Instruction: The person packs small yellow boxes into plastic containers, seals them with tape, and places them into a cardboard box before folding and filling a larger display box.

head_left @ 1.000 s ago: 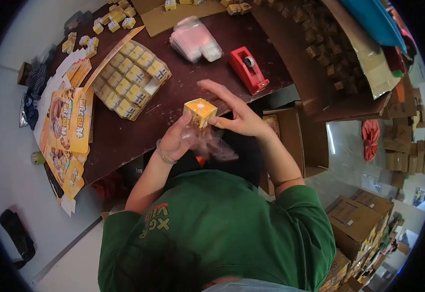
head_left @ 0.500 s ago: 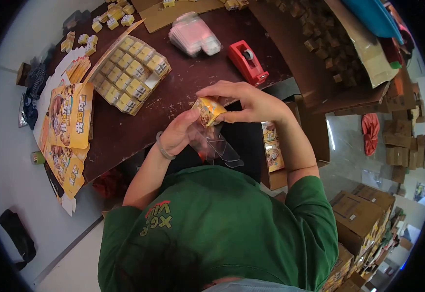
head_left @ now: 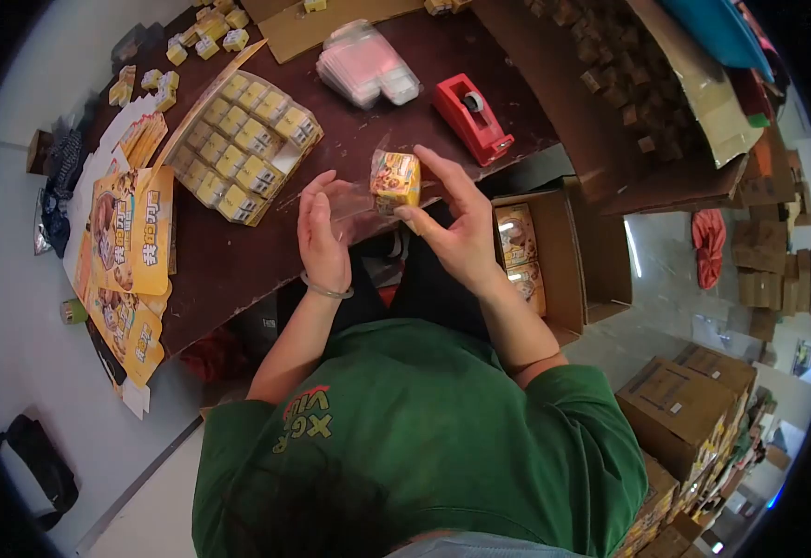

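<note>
Over the table's front edge, a small yellow printed box (head_left: 396, 179) sits between the thumb and fingers of my right hand (head_left: 461, 223). A clear plastic sleeve (head_left: 354, 206) wraps the box and stretches left from it. My left hand (head_left: 326, 237), with a bangle at the wrist, holds the sleeve's left part, fingers long and slightly bent. Beyond the hands lies a stack of flat clear plastic sleeves (head_left: 368, 65). To its right stands a red tape dispenser (head_left: 473, 121).
Rows of small yellow boxes fill an opened display carton (head_left: 247, 144) at the left. Flat yellow printed cartons (head_left: 133, 228) lie at the table's left edge. Beside my right arm stands a cardboard box (head_left: 563, 251) with printed packs. A large carton (head_left: 703, 112) of small boxes is at upper right.
The yellow box has turned more upright and risen slightly away from my body. My left hand has let go of the box and shifted left along the sleeve. My right arm has drawn inward.
</note>
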The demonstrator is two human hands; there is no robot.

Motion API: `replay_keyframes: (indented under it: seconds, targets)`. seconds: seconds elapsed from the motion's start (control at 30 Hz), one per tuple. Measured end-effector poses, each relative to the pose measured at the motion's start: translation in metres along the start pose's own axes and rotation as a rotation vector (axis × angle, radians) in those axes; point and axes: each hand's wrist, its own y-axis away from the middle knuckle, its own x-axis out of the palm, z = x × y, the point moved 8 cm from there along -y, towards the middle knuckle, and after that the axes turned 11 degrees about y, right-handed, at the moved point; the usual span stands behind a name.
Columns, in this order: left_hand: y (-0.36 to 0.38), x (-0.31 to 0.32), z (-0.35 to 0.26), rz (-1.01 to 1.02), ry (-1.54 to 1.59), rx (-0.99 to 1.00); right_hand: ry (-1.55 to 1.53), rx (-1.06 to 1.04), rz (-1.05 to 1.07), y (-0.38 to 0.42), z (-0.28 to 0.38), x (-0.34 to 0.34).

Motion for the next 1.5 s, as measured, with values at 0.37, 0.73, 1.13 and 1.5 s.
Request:
replay_keyframes:
  seconds: [0.37,0.73,1.13,1.5]
  targets:
    - [0.003,-0.004,-0.008,0.119,-0.097,-0.015,-0.186,0.174,0.210,0.025,-0.023,0.008]
    - [0.008,-0.010,0.002,0.152,-0.109,-0.119,0.211,-0.057,-0.042,0.042,-0.006,-0.003]
    - [0.026,-0.012,0.026,0.141,0.007,-0.292,-0.278,0.092,0.747,0.063,-0.016,0.054]
    - [-0.035,0.016,0.041,0.579,-0.389,-0.345,0.286,-0.265,0.150,-0.085,-0.021,-0.040]
